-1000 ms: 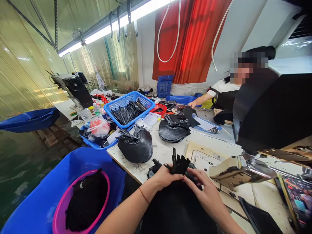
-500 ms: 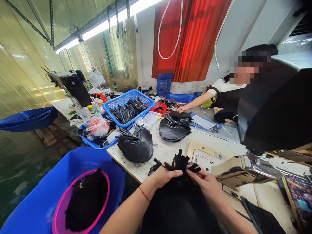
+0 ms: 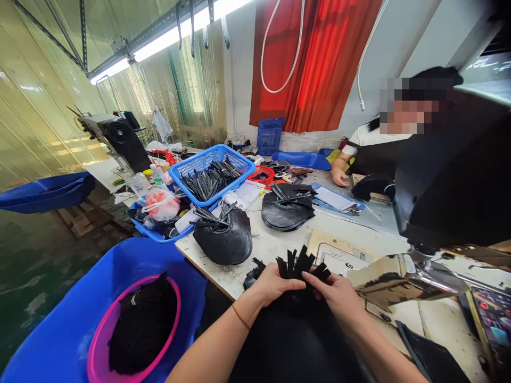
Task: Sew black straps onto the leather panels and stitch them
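A bunch of black strips [image 3: 300, 261] fans upward between my two hands, close to the table's front edge. My left hand [image 3: 275, 284] is closed on the bunch from the left, its thumb lying across the front. From the other side, my right hand [image 3: 333, 287] pinches the strips with thumb and fingertips. Below them a large black piece [image 3: 297, 343] covers my lap; whether the strips join it I cannot tell. Two stacks of rounded black leather pieces, a nearer one [image 3: 223, 242] and a farther one [image 3: 287, 213], lie beyond my hands with strips on top.
A sewing machine [image 3: 391, 279] stands close at right, a phone [image 3: 493, 324] beside it. A blue basket [image 3: 181, 186] of black strips sits at the table's back left. Lower left, a pink basin [image 3: 96, 340] rests in a blue tub [image 3: 51, 330]. A co-worker [image 3: 379, 154] sits across.
The strips in my hands have spread into a wider fan, and my right thumb has shifted left onto them. The co-worker's arm has drawn back from the farther leather stack.
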The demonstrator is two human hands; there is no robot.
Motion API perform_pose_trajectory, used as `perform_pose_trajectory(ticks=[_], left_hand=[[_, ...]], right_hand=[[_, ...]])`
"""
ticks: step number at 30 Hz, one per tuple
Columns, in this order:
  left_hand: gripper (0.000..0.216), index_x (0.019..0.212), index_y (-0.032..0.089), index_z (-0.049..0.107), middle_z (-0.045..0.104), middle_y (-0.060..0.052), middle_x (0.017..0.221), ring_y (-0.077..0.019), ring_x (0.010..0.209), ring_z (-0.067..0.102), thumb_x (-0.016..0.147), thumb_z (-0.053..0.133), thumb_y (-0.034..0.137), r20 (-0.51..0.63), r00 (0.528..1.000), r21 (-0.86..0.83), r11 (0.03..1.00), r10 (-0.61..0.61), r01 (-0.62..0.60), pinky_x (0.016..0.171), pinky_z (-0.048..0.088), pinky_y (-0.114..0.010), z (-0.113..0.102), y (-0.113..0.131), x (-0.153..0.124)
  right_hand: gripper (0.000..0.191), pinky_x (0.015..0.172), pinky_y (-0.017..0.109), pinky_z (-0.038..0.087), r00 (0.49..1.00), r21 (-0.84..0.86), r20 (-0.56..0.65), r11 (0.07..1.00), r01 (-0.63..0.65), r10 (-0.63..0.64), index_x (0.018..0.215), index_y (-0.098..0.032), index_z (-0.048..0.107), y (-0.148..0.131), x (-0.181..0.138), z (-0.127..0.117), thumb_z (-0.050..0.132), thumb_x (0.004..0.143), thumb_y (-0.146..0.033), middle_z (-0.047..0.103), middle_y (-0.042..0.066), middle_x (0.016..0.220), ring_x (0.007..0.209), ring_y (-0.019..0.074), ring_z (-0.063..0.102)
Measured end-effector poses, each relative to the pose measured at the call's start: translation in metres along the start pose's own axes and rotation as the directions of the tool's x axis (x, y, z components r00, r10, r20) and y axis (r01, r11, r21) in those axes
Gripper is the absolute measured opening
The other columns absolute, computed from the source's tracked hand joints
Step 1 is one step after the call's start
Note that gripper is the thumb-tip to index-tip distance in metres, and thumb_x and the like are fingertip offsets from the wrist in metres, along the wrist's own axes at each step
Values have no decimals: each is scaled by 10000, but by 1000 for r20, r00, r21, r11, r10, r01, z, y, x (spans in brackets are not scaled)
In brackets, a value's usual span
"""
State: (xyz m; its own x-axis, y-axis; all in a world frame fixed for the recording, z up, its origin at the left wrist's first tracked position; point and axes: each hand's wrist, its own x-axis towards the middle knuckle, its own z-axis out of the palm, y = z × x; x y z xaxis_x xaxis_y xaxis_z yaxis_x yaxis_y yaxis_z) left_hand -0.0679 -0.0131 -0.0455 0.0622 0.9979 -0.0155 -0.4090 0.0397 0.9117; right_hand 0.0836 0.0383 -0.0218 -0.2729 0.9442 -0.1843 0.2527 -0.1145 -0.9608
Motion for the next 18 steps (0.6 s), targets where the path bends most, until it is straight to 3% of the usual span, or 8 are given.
perform_pose_trajectory(ticks=[7, 18], left_hand=[[585, 1022, 118, 752, 752, -117, 950, -255, 922, 679, 524, 914, 378, 85, 983, -136, 976, -161, 171, 922, 472, -393, -12, 4, -2], [563, 943, 100, 756, 742, -101, 827, -222, 789, 674, 537, 899, 462, -60, 985, -180, 972, -164, 151, 846, 482, -378, -4, -4, 0]], right_hand=[[402, 498, 301, 350, 1000, 60, 6, 998, -13, 12, 718, -166, 704, 1, -1, -2, 799, 549, -518, 512, -42, 472, 481, 139, 423], [346, 506, 298, 360, 1000, 124, 26, 992, -9, 5, 586, -184, 635, 7, -2, -2, 825, 575, -473, 530, -33, 512, 491, 134, 439]])
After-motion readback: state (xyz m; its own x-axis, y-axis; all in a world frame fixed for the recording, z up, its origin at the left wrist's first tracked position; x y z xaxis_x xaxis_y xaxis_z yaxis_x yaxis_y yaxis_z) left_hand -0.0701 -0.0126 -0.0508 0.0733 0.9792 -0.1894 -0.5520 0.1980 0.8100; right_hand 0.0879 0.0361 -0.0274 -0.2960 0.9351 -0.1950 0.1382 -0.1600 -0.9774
